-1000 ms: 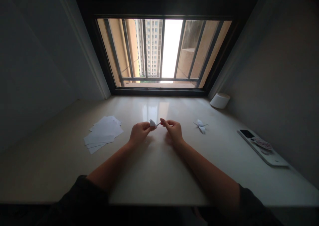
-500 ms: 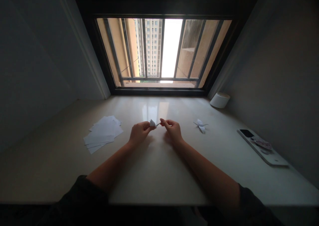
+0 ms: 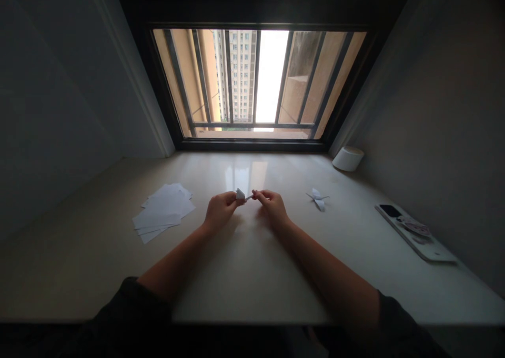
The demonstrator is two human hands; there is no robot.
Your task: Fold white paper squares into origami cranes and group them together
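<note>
The person's left hand point(image 3: 219, 208) has its grip closed on a small folded paper point(image 3: 240, 194), thumb and fingers pinching it low so that a pale peak pokes up above them. A thin strip of the paper runs across to the right hand point(image 3: 273, 207), whose grip is pinched on the strip's end; I can't tell how much of it is hidden in the fingertips. So the paper sits between the two grips, over the pale worktop point(image 3: 244, 279). Left of the left grip, well apart from it, white sheets point(image 3: 164, 210) lie in a loose, overlapping pile. Out to the right of the right grip rests a white paper crane point(image 3: 317, 199), its wings spread and a thin point sticking out at either side. Farther right and nearer the person than the grips, a phone point(image 3: 410, 235) lies with its camera block up and a round ornament on its back. Beyond the crane, away from the grips, a squat white cylinder point(image 3: 347, 159) sits beside the wall. Straight past both grips is the barred window point(image 3: 272, 79).
</note>
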